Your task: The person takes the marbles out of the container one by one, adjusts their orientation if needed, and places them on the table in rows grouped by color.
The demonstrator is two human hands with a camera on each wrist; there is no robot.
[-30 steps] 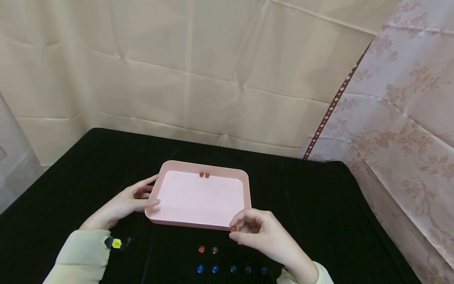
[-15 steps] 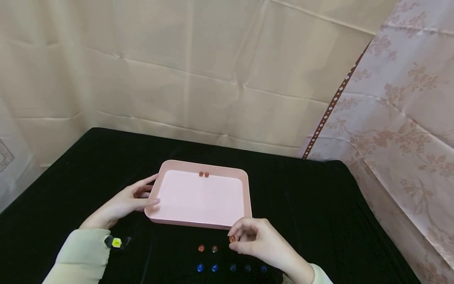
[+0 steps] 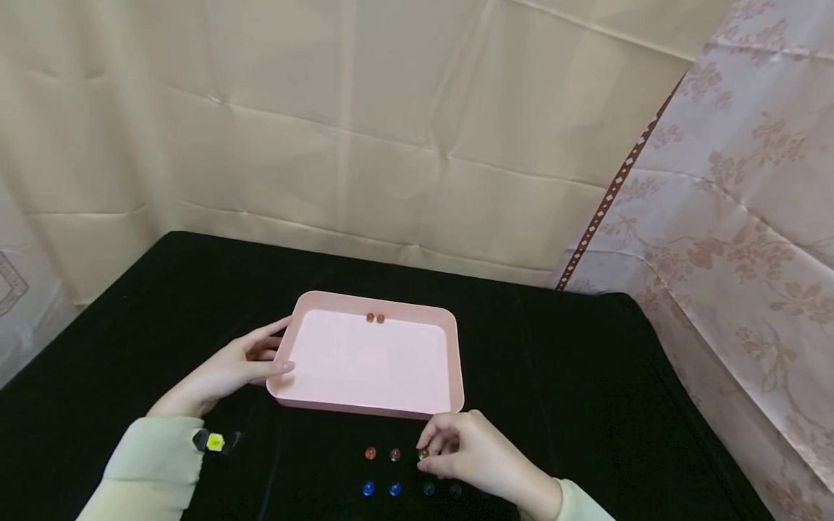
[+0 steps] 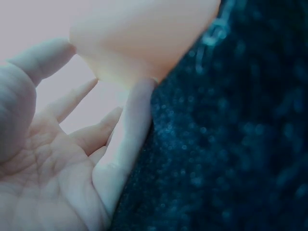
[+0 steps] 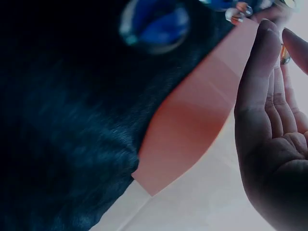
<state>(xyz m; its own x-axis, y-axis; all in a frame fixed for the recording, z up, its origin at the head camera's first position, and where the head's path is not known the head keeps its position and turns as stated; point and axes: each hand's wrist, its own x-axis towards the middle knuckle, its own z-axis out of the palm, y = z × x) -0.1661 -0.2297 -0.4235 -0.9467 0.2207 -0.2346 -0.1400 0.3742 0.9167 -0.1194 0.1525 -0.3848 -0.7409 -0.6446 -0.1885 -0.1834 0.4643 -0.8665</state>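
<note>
My left hand (image 3: 231, 369) holds the left side of a pink rectangular tray (image 3: 365, 409), its thumb over the rim. In the left wrist view the fingers of the left hand (image 4: 62, 159) are spread against the tray wall (image 4: 139, 38). Just in front of the tray's near right corner, my right hand (image 3: 478, 456) pinches an amber glass marble (image 3: 423, 454) between thumb and forefinger, low over the cloth. Fingers partly cover this marble (image 5: 285, 54) in the right wrist view. Left of it lie an orange marble (image 3: 370, 453) and a brownish clear marble (image 3: 394, 454).
Two orange marbles (image 3: 375, 318) sit inside the tray by its far wall. Several blue marbles (image 3: 368, 488) form a row nearer me, the right ones dark and faint. Black cloth (image 3: 554, 376) covers the table; a cream curtain (image 3: 365, 145) hangs behind.
My right hand has moved down and toward me from the tray's near right corner, carrying the marble into line with the two nearby marbles. The left hand and tray stay put.
</note>
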